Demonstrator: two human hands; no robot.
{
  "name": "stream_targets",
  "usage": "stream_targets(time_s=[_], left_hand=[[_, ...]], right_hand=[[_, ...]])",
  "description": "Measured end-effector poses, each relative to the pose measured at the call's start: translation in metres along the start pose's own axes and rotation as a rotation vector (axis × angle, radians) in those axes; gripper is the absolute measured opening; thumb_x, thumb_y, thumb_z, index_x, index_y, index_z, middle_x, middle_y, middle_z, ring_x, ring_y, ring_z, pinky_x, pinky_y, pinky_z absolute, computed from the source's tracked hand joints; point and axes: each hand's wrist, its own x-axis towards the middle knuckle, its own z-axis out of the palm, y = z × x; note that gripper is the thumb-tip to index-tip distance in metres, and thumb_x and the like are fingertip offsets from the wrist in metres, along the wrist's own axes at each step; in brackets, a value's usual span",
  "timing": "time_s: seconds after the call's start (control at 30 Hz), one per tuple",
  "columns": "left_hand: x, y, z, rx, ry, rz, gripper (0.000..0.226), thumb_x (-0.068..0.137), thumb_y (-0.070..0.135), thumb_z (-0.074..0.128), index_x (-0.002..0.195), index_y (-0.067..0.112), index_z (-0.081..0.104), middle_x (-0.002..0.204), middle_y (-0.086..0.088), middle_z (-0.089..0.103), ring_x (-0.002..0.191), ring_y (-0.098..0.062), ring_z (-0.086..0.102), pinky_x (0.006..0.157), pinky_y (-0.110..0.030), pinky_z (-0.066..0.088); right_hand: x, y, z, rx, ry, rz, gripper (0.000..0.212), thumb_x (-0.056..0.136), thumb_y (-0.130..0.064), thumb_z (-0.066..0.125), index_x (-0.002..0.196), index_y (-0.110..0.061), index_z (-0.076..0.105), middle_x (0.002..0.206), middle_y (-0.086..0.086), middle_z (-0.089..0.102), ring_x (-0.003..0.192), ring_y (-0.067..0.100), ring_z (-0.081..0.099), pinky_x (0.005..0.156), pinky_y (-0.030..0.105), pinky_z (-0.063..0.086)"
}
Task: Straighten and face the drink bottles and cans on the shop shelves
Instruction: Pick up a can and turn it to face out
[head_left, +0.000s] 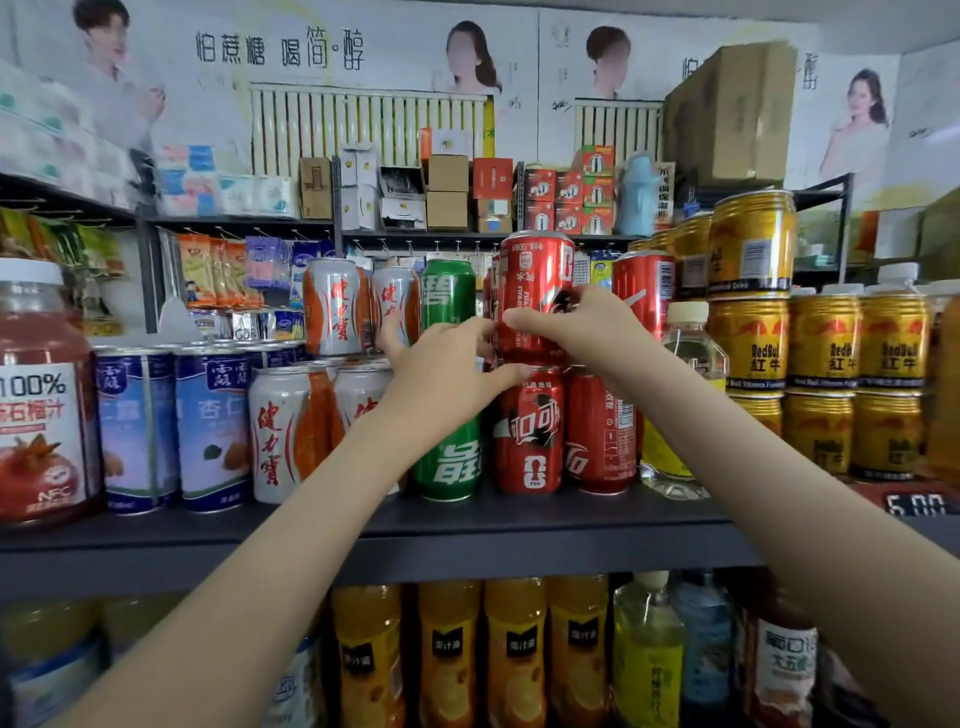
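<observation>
Both hands are on the top-tier red cola can (535, 270), which stands upright on the lower red cola can (527, 431) in the middle of the dark shelf (519, 519). The right hand (566, 322) has its fingers curled across the can's front. The left hand (447, 358) pinches its lower left side, with the thumb at the seam between the two cans. Both hands therefore grip the same can. Its visible face carries small print and only part of the logo, so I judge it to be mid-turn and not yet faced. Items that look done: the lower red cola can shows its logo to the front, and the white-and-orange cans (280, 431), the blue-and-white cans (213, 426) and the middle row of gold cans (823, 338) face forward in even rows. Items that look left to do: the neighbouring red can (597, 431) shows its barcode side, the red can behind the right hand (641, 296) also shows a barcode, and the top gold can (753, 239) has its barcode outward. The lower green can (449, 457) is partly hidden by the left forearm, so its facing is unclear. The orange drink bottles (447, 649) on the shelf below appear label-forward, but the view there is blurred. Estimate: the task is partway through on this shelf, with several cans on the right half remaining.
</observation>
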Motion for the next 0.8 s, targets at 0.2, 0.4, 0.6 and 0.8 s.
stream_targets(time_s=[0.2, 0.4, 0.6, 0.8], left_hand=[[0.003, 0.007, 0.002, -0.042, -0.017, -0.029, 0.057, 0.087, 0.06, 0.049, 0.132, 0.026, 0.043, 0.113, 0.013, 0.064, 0.119, -0.013, 0.052, 0.113, -0.045, -0.005], [0.001, 0.009, 0.005, -0.028, 0.022, -0.044, 0.056, 0.089, 0.055, 0.05, 0.134, 0.024, 0.039, 0.11, 0.01, 0.065, 0.115, -0.015, 0.056, 0.112, -0.044, -0.005], [-0.024, 0.018, 0.013, 0.091, 0.277, -0.004, 0.054, 0.089, 0.046, 0.055, 0.134, 0.019, 0.043, 0.123, 0.004, 0.06, 0.121, -0.018, 0.051, 0.113, -0.045, 0.002], [-0.061, 0.025, 0.055, 0.158, 0.46, 0.302, 0.049, 0.077, 0.018, 0.072, 0.122, 0.004, 0.057, 0.122, -0.014, 0.06, 0.112, -0.03, 0.058, 0.098, -0.042, 0.041]], right_hand=[[0.001, 0.005, 0.003, 0.003, 0.051, -0.022, 0.059, 0.068, -0.05, 0.079, 0.109, -0.012, 0.06, 0.098, 0.004, 0.069, 0.09, 0.02, 0.067, 0.085, 0.043, 0.056], [-0.009, 0.002, 0.004, -0.05, 0.096, -0.095, 0.059, 0.077, -0.045, 0.075, 0.116, -0.013, 0.043, 0.094, -0.006, 0.053, 0.084, 0.01, 0.055, 0.071, 0.023, 0.049], [-0.035, 0.015, -0.003, -0.183, 0.339, -0.302, 0.067, 0.088, -0.038, 0.065, 0.141, -0.01, 0.035, 0.135, 0.002, 0.047, 0.125, 0.015, 0.044, 0.097, 0.02, 0.035], [-0.064, 0.073, -0.019, -0.387, 0.693, -0.284, 0.064, 0.083, -0.021, 0.067, 0.135, 0.001, 0.038, 0.127, 0.018, 0.045, 0.117, 0.028, 0.041, 0.094, 0.027, 0.031]])
